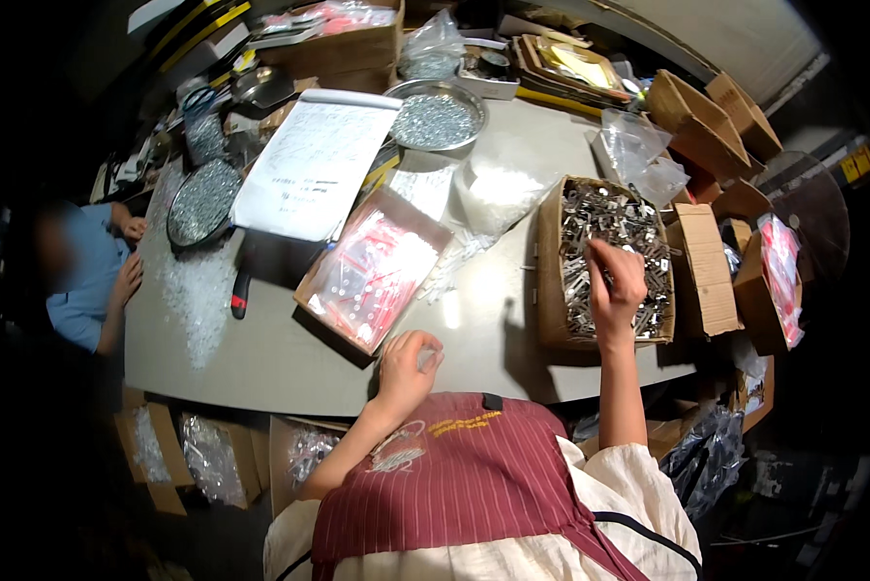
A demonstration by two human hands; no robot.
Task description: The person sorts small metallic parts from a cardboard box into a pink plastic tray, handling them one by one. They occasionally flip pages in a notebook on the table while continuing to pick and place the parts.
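Note:
My right hand point(621, 288) is over a cardboard box point(548, 281) full of small shiny metal pieces point(584, 215), some long and narrow. Its fingers are bent together in a pinch; whatever is between them is too small to make out. Close to the table's front edge, my left hand point(406, 375) has its fingers curled toward the thumb, perhaps around something small and pale. Just beyond it is a shallow open carton point(330, 336) holding clear packets with pink strips point(367, 276).
A clear bag of white pieces point(498, 189) lies between the two boxes. Bowls of silvery bits point(435, 118) and a written paper pad point(309, 165) stand farther back. Beyond the table's left edge is another person point(91, 276). Open cartons point(703, 271) crowd the right.

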